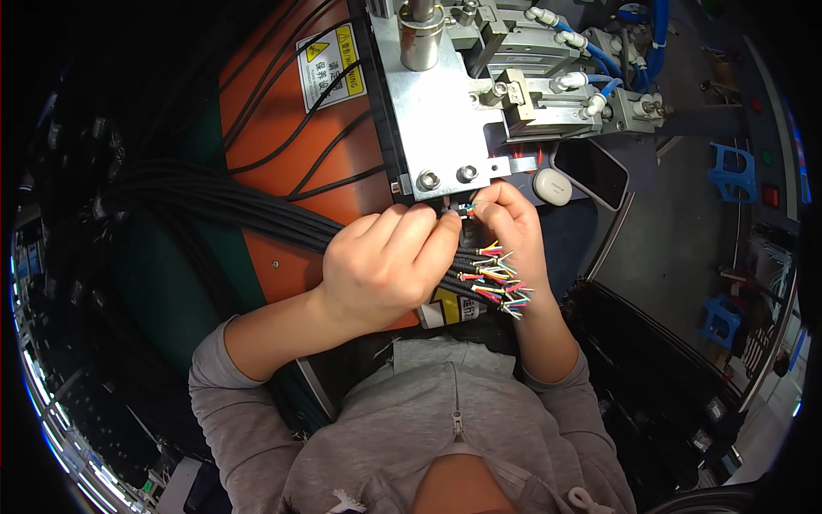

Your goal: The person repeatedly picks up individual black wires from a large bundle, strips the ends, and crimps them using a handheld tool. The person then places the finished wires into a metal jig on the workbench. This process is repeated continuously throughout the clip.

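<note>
left hand: the left hand [377, 261], at the middle of the frame, has its fingers curled in, thumb and forefinger pinching near a small cable end [467, 212]; the exact contact is partly hidden.
right hand: the right hand [512, 224], just right of centre, pinches the tip of that same cable end between thumb and forefinger, where bits of coloured wire show.
cable end: at the centre of the frame, just below the lower edge of the metal machine [432, 111]; two hands meeting there suggests one steadies while the other guides the thin wires.
cable bundle: the black cable bundle [257, 206] runs from the left of the frame and passes under the left hand; whether the palm grips it or merely rests over it, i cannot tell.
bare wires: the loose coloured wires [501, 278] fan out below the right fingers, probably gathered there to stay within easy reach.
surface: an orange tabletop [287, 248] left of the machine, with thin black leads across it and a warning sticker [332, 67] toward the top.
beside the machine: a white rounded case [552, 186] and a phone [591, 174], right of the right hand.
room: blue stools [732, 174] on a grey floor [664, 223] at the right.
</note>
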Demonstrator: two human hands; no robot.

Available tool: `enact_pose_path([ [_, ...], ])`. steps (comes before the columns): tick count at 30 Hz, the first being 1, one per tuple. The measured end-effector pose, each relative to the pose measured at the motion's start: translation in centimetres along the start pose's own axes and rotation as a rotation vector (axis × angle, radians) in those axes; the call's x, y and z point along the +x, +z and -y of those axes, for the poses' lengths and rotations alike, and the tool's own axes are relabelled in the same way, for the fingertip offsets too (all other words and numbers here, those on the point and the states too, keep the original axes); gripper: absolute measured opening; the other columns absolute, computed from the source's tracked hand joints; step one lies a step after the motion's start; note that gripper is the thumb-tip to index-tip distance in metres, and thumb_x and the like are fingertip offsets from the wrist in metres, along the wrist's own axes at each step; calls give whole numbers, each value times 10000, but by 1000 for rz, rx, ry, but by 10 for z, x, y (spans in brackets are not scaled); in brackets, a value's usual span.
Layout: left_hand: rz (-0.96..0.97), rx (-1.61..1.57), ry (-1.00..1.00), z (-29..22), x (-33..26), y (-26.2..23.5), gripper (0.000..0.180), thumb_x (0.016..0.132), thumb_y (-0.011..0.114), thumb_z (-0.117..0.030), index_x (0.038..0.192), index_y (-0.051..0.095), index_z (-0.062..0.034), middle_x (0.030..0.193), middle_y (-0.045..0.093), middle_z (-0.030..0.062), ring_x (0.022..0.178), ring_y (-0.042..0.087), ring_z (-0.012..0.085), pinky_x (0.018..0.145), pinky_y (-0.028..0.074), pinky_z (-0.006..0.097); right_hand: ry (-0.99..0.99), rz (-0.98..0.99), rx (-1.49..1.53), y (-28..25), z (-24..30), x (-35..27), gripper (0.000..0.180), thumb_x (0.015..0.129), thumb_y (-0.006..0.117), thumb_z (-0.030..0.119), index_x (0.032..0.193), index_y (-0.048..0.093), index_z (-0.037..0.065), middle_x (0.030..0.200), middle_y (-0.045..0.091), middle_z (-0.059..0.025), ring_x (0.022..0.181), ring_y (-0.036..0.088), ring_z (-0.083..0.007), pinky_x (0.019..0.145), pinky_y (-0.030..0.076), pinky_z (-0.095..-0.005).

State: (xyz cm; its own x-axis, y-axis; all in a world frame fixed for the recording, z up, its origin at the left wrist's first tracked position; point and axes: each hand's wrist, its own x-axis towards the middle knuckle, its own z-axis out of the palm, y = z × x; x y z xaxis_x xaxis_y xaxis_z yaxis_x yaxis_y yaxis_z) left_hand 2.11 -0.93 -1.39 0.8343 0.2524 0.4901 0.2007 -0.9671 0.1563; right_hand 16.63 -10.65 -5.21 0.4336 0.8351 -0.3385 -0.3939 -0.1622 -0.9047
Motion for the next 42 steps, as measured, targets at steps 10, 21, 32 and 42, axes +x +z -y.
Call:
enact_pose_path([
  [10,219,114,-98,-12,0,-20,232,708,672,-94,931,681,-31,734,553,-3,607,563,112,493,412,236,-310,-131,-174,-1,-7,-1,84,826,656,29,852,584,-5,787,575,-53,707,530,-105,667,429,-256],
  [21,93,-143,-34,2,0,-15,119,729,657,-99,842,655,-62,671,509,-10,539,517,116,493,373,260,-904,379,-408,-6,11,0,218,668,722,42,884,698,35,863,687,-70,810,626,-215,738,476,-324],
  [32,-320,-170,165,7,7,-30,194,782,684,-83,972,684,-41,904,671,77,637,596,127,539,469,215,-851,205,-121,2,5,-7,200,684,694,-5,869,623,22,845,643,-97,756,578,-224,730,452,-329],
  [42,-154,-271,-6,5,4,-17,171,758,695,-134,851,641,-1,641,503,30,507,514,138,421,370,270,-1157,-157,-708,18,27,-15,287,683,797,59,935,676,-4,885,666,-101,772,614,-241,694,500,-324],
])
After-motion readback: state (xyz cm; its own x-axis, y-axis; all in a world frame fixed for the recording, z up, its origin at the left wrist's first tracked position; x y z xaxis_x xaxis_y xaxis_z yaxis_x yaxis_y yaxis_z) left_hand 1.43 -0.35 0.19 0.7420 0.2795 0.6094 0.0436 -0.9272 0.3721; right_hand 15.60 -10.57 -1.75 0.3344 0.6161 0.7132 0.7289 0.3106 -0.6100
